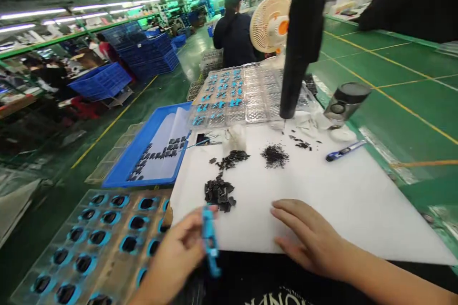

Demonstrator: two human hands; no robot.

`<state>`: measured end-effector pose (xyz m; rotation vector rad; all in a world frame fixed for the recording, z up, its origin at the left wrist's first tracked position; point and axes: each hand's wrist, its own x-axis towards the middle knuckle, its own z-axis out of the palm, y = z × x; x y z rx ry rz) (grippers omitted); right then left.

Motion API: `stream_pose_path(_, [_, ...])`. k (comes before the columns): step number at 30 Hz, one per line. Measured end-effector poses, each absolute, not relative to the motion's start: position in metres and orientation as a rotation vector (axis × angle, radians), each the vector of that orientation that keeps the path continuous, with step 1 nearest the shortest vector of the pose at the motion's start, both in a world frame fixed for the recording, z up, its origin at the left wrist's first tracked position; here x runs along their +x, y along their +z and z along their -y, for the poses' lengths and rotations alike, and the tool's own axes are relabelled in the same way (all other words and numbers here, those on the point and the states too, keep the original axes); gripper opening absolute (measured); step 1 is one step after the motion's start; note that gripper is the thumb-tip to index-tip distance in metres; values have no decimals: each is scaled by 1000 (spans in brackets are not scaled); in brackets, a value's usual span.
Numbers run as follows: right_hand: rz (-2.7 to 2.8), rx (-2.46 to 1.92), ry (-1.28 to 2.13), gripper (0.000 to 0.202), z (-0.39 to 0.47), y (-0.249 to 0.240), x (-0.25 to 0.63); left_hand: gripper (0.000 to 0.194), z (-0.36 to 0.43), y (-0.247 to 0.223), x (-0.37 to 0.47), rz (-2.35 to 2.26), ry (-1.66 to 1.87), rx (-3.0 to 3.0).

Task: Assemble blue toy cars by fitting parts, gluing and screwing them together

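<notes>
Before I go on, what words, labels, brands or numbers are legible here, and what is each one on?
"ION", part of a larger word cut off by the picture's bottom edge: pale letters on the black cloth; smaller lettering above it is unreadable.
Lidded container: no readable text.
Blue knife: any marking is too small and blurred.
Nothing else is legible.

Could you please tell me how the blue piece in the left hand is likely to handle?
The blue piece is probably stiff: it juts past the left hand without visible sagging. It is likely light for its size, being slim and held in one hand's fingers. Blur leaves slipperiness uncertain.
</notes>
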<state>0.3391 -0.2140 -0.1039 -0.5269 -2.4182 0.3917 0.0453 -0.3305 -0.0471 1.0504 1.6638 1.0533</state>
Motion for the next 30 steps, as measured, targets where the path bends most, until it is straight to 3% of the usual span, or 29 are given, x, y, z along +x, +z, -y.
stream_pose_path(3, [2367,-453,458,75,222,-98,338,35,284,-57,119,-1217,920,867])
stream_pose_path(8, [2242,-477,566,55,215,-102,356,24,259,-60,167,-1043,887,667])
stream_pose_path(11, [2139,-498,680,57,208,-104,362,25,262,-54,170,-939,875,550])
stream_pose_path(14, [1851,-592,1178,52,203,-103,356,31,270,-55,163,-952,855,526])
stream_pose_path(17, [1157,-697,1922,40,198,-101,348,37,275,-70,154,-1210,938,823])
stream_pose_path(20, [546,-711,2323,43,192,-100,346,32,275,-92,149,-1487,1060,1192])
stream_pose_path(30, [311,-578,2404,50,187,-108,353,28,267,-102,146,-1559,819,1326])
